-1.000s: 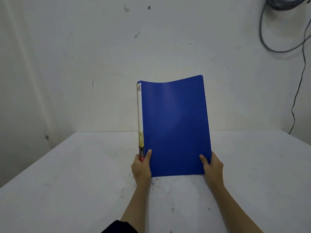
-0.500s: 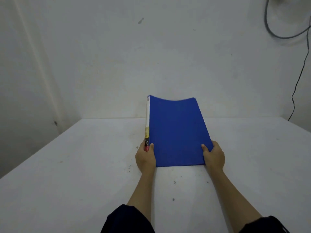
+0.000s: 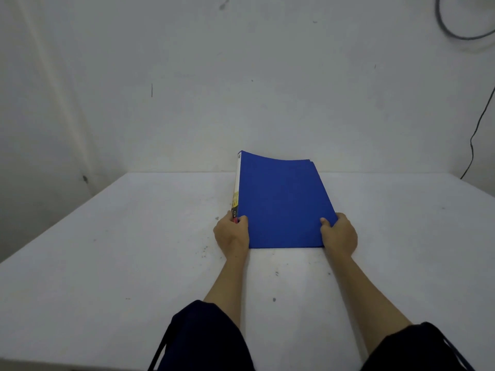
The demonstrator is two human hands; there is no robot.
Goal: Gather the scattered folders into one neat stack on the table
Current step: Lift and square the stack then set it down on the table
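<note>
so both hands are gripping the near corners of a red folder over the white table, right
Not quite: the folder is blue, not red; only a small red patch shows on its spine label by the left hand. The head view shows this. The rest stands: the left hand and the right hand grip its near corners over the white table.

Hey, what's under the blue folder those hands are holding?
The blue folder is tilted, far edge raised, near edge low over the white table. More blue edges show at its far right corner. Anything else beneath is covered. Left hand and right hand grip it.
</note>
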